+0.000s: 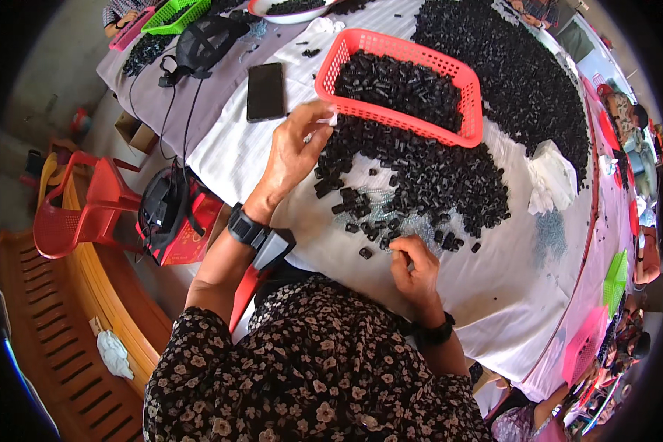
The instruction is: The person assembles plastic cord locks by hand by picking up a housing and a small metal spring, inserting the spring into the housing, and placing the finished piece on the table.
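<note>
My left hand is beside the near left corner of a red plastic basket. Its fingers are curled toward the thumb, with something white at the fingertips; what they hold is not clear. Small black plastic pieces fill the basket, and a loose heap of the same pieces lies on the white cloth in front of it. My right hand is closed in a pinch at the heap's near edge, beside scattered thin silvery pins. Whatever is between its fingertips is too small to make out.
A larger spread of black pieces covers the far right. A phone and a black cap lie left of the basket. Crumpled white plastic and more pins are at right. A red chair stands left; other people work around the table.
</note>
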A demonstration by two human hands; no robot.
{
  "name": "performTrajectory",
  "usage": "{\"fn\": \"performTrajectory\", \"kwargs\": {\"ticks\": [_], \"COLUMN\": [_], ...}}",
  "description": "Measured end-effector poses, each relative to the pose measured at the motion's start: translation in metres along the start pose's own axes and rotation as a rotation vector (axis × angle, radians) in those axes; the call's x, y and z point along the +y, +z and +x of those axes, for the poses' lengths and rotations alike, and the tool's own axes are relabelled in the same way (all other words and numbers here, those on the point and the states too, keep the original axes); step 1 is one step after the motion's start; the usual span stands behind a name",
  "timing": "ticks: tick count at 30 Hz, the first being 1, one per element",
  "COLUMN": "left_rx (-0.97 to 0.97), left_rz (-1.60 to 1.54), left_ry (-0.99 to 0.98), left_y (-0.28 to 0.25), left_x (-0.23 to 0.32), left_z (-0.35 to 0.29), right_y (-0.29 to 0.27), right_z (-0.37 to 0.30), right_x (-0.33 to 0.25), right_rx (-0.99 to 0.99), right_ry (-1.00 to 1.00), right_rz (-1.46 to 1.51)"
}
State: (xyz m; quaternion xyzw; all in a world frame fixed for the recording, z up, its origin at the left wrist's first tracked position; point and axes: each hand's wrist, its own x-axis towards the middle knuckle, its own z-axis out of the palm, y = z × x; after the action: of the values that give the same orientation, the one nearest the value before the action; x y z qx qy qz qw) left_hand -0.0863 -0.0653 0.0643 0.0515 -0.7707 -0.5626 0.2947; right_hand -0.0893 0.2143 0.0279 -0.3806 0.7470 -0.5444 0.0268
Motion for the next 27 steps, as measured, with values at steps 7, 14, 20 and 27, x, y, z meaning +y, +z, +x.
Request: {"fn": "performTrajectory", "kwargs": {"ticks": [7,14,20,27], "left_rx": [-0.49,-0.647,-0.423,-0.453], "left_rz": [0.363,0.718,0.245,0.011], "left_ry": [0.24,0.385,0.144,-0.066], "left_y": [0.003,0.033,0.032,0.05], "left_x": [0.014,0.01,0.015,0.041], "left_z": [-0.071,-0.092,-0.087,-0.089], "right_y": [0.001,-0.001,-0.004,0.001], "right_z": [-0.001,0.002,0.011,0.014], "right_x": [0.006,-0.002,-0.008,-0.014], "right_rx": [0.012,0.044,0.053,0.055], "right_ry": [0.056,0.132,0.327,0.231], "right_rz": [0.037,0.195,0.462,0.404]}}
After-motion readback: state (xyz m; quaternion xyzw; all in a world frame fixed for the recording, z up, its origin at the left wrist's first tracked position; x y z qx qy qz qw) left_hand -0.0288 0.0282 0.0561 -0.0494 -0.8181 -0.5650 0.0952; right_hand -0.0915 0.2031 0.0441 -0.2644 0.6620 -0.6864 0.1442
